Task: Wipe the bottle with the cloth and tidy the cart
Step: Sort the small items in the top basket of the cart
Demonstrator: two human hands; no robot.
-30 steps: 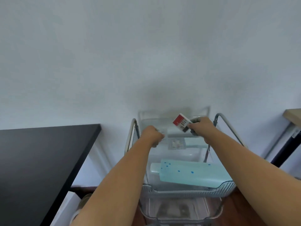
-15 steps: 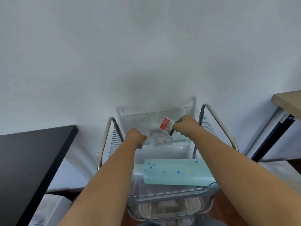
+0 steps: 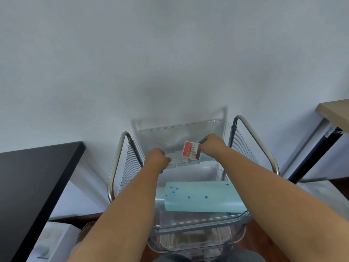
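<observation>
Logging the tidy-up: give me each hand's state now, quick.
Left hand: closed, fingers on a small clear item; what it is cannot be told.
Right hand: closed, pinching a small red and white card.

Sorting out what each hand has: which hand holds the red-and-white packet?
The right hand pinches the red-and-white packet by its edge above the cart's top tray. The left hand is closed on something small and clear instead.

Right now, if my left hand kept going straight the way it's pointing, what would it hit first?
Probably the small clear items just past the left hand, then the cart tray's clear back wall; depth is unclear.
</observation>
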